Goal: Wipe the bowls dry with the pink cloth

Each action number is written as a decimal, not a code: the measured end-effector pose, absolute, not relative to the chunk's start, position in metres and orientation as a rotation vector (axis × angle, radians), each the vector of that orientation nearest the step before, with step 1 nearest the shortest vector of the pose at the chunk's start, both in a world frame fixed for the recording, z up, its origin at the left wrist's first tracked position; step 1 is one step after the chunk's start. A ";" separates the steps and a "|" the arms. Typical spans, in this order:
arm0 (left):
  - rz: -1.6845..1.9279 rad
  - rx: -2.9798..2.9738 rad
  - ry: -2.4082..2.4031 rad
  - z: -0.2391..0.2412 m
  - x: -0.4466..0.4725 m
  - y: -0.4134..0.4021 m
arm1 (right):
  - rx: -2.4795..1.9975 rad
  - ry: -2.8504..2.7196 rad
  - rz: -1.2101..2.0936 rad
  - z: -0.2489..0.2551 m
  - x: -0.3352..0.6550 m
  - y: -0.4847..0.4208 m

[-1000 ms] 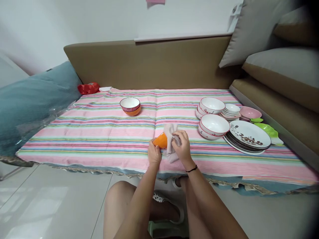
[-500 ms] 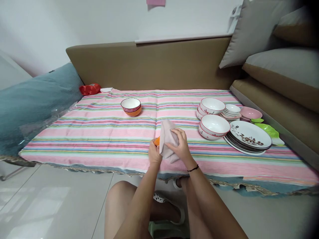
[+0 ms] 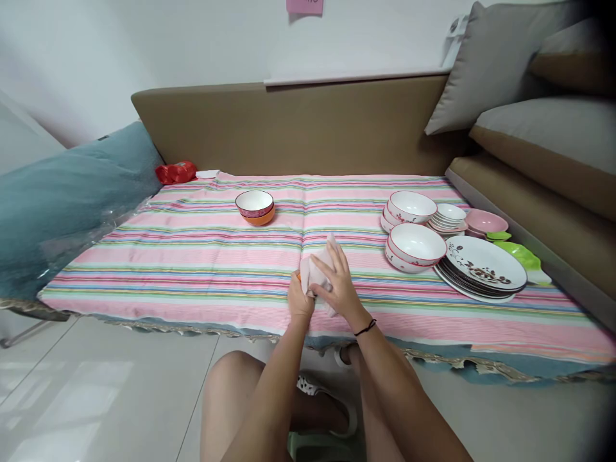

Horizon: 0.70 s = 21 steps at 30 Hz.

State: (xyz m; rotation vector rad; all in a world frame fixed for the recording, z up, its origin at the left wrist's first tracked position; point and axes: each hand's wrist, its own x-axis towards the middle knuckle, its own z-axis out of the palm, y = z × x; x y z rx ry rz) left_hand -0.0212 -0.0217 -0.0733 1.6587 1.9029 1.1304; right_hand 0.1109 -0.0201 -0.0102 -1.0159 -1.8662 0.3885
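Observation:
My left hand (image 3: pixel 301 296) is closed on an orange dish (image 3: pixel 299 276), of which only a small edge shows. A pale pinkish-grey cloth (image 3: pixel 312 269) covers the rest, so the dish's full shape is hidden. My right hand (image 3: pixel 337 282), with a dark band at its wrist, grips the cloth and presses it against the dish, fingers over its top. Both hands are above the striped tablecloth (image 3: pixel 231 256), close to its front edge. Beyond them to the left stands a white-lined bowl (image 3: pixel 255 204) with a dark red outside, stacked in an orange bowl (image 3: pixel 260 219).
White bowls with red rims (image 3: pixel 416 244) stand in stacks at the right. Beside them are patterned plates (image 3: pixel 486 263), small white dishes (image 3: pixel 450 215), pink bowls (image 3: pixel 487 221) and a green leaf-shaped dish (image 3: pixel 522 255). A red package (image 3: pixel 176 172) lies at the back left.
My right hand has shifted slightly left across the cloth, its fingers now more spread and pointing up. The cloth has folded closer round the orange dish, less of which shows.

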 end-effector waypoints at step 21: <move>1.235 1.697 1.818 -0.078 -0.021 -0.022 | -1.121 -1.455 0.524 -0.018 0.105 -0.007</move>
